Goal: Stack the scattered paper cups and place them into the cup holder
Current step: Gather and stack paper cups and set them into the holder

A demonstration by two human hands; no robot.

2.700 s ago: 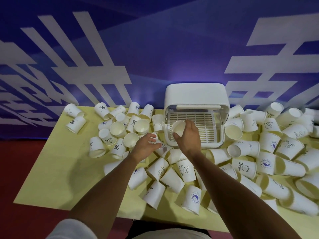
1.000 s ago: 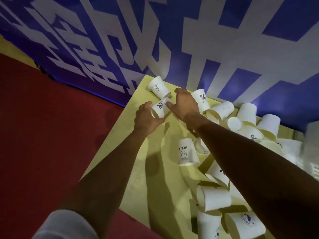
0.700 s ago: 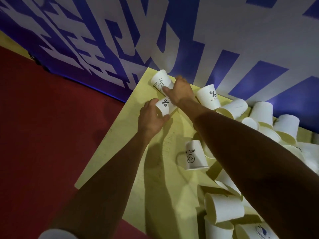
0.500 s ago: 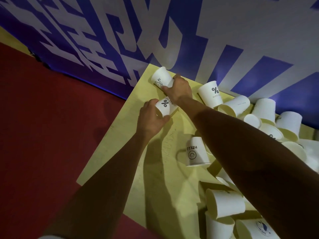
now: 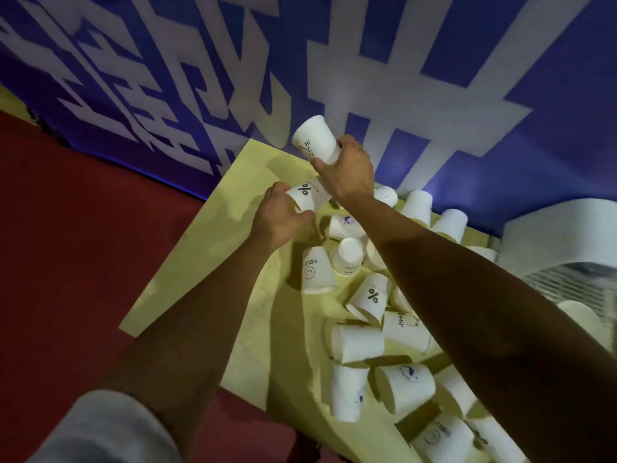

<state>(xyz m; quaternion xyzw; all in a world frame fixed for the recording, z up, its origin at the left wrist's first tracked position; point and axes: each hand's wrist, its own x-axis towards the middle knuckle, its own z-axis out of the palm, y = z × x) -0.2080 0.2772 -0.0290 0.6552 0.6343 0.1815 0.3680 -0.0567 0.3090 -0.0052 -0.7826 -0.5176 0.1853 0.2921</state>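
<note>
Since these are thin paper cups, I judge them very light, springy in the wall and easy to dent. The best hold is round the side wall with spread fingertips and light pressure, not on the rim, which could go oval and jam when nesting. The paper looks dry, so probably not slippery.

The right hand [image 5: 347,172], upper centre of the frame, grips the "Hi" cup [image 5: 315,138], fingers and thumb curled round the end nearer the wrist. The cup is tilted, its free end pointing to the upper left, and it is lifted off the yellow table [image 5: 207,262]. The left hand [image 5: 282,215], just below and to the left, holds the "%" cup [image 5: 309,197] with fingers curled round its wall. The right hand covers that cup's far end, so I can't tell whether the two cups touch.

Both forearms are stretched far out. The right arm crosses diagonally from the lower right over the pile. The left comes from the lower left, with a grey sleeve [image 5: 100,429] at the bottom left.

The scattered cups [image 5: 359,342] lie on their sides or upside down across the centre and lower right. The cup holder [image 5: 561,235], a white box with a grille, is partly in view at the right edge, well apart from both hands. The step in hand looks like nesting the two held cups.
</note>
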